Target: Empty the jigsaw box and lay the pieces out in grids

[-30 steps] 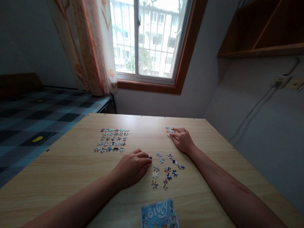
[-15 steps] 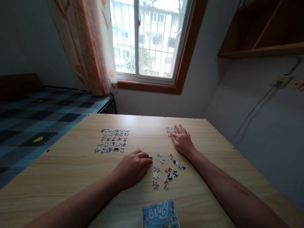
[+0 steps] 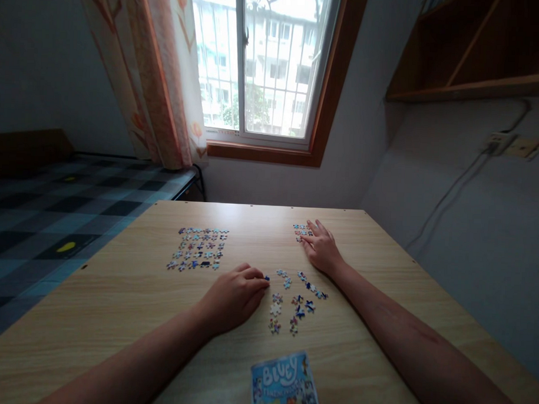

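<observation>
My left hand (image 3: 237, 298) rests low over the table, thumb and fingers pinched on a dark blue puzzle piece (image 3: 267, 278). At the back right, my right hand (image 3: 323, 248) lies beside a small block of joined or closely set puzzle pieces (image 3: 300, 226). Its fingers are spread, with the tips touching the block's right and near edges; the fingers partly cover it. Between my hands lie several loose puzzle pieces (image 3: 275, 309), some light blue or white. Others, such as one piece (image 3: 309, 306), are dark blue.
Rows of puzzle pieces (image 3: 200, 245) cover the left part of the wooden table (image 3: 128, 303). A blue box marked "Bluey" (image 3: 285, 382) sits at the near edge. Behind are a window (image 3: 278, 67), a curtain (image 3: 154, 74) and a bed (image 3: 75, 207); a shelf (image 3: 472, 88) hangs at right.
Both hands and the pieces hold their places; the whole view has shifted only very slightly.
</observation>
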Action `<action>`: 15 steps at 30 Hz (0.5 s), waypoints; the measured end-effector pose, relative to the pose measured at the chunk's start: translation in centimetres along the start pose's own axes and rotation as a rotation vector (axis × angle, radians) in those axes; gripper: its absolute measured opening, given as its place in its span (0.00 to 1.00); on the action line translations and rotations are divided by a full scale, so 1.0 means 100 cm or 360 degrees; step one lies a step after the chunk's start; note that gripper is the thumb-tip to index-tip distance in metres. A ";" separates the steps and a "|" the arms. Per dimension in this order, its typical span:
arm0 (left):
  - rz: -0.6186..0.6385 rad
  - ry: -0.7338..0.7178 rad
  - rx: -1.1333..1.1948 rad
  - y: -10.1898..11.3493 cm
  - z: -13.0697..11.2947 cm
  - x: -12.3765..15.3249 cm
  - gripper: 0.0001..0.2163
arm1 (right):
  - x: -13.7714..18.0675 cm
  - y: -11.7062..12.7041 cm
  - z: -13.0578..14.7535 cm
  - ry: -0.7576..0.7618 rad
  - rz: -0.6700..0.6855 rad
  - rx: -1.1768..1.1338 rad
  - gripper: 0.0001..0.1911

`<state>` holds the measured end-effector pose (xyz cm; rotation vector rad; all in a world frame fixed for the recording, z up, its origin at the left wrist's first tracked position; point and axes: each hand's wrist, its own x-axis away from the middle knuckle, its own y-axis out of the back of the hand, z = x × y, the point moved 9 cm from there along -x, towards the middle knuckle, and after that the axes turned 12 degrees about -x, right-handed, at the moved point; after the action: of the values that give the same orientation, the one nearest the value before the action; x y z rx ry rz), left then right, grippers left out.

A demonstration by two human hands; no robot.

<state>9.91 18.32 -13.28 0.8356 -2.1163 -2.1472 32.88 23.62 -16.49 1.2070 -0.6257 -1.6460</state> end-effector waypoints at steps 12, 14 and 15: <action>-0.0079 0.0084 -0.0032 -0.001 0.006 0.003 0.13 | 0.000 -0.006 0.001 0.0034 0.0042 -0.0020 0.15; -0.0092 0.0077 -0.0039 -0.001 0.005 0.003 0.13 | 0.001 -0.002 0.004 0.0065 -0.0005 -0.0049 0.16; -0.0099 0.0081 -0.0045 -0.001 0.006 0.003 0.13 | 0.001 0.003 0.008 0.0102 -0.0047 -0.0073 0.17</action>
<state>9.44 18.76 -13.55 0.9553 -2.0581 -2.1546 32.28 23.33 -16.00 1.2360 -0.5296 -1.6311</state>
